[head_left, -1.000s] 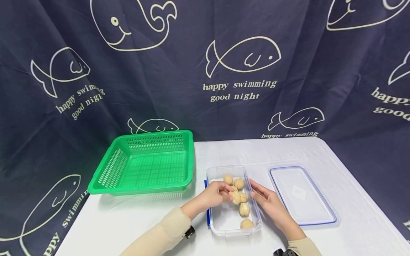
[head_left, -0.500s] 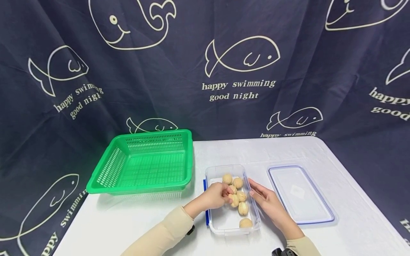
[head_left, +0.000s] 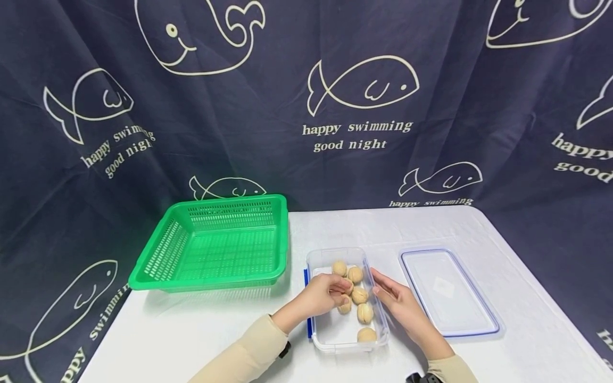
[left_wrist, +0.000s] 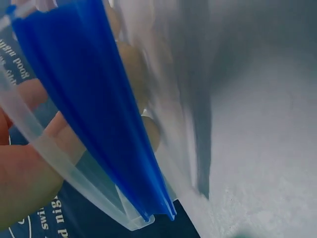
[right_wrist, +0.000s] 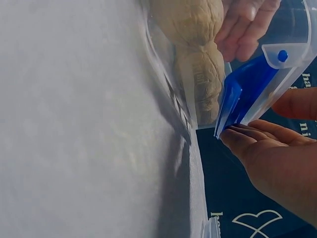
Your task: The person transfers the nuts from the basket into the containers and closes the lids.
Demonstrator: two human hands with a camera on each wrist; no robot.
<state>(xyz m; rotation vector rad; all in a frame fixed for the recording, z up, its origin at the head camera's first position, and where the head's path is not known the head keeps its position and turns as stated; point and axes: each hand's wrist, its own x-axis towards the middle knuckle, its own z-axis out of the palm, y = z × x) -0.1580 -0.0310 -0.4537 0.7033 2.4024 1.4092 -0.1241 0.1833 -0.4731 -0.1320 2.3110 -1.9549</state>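
Several walnuts (head_left: pixel 365 313) lie in a clear plastic box (head_left: pixel 330 340) with blue side latches. My left hand (head_left: pixel 323 293) reaches over the box's left wall. Its fingers overlap one walnut (head_left: pixel 349 287), and its thumb is right at another walnut (head_left: pixel 345 306), low in the box; thumb and fingers stand apart. Seen through the plastic in the right wrist view, the left fingers (right_wrist: pixel 242 42) hang beside the walnuts. Along the box's right wall my right hand (head_left: pixel 404 306) rests with fairly straight fingers, their tips against the blue latch (right_wrist: pixel 247 89) in the right wrist view.
On the left stands a green slotted basket (head_left: pixel 280 260). A clear lid with a blue seal (head_left: pixel 445 287) lies flat right of the box. A white cloth (head_left: pixel 335 229) covers the table, and a dark fish-patterned curtain (head_left: pixel 268 133) hangs behind it.
The walnut at my left hand's thumb has come down and slightly left, away from the neighbouring walnut. The left fingers have loosened from it. My right hand stays at the box's wall.
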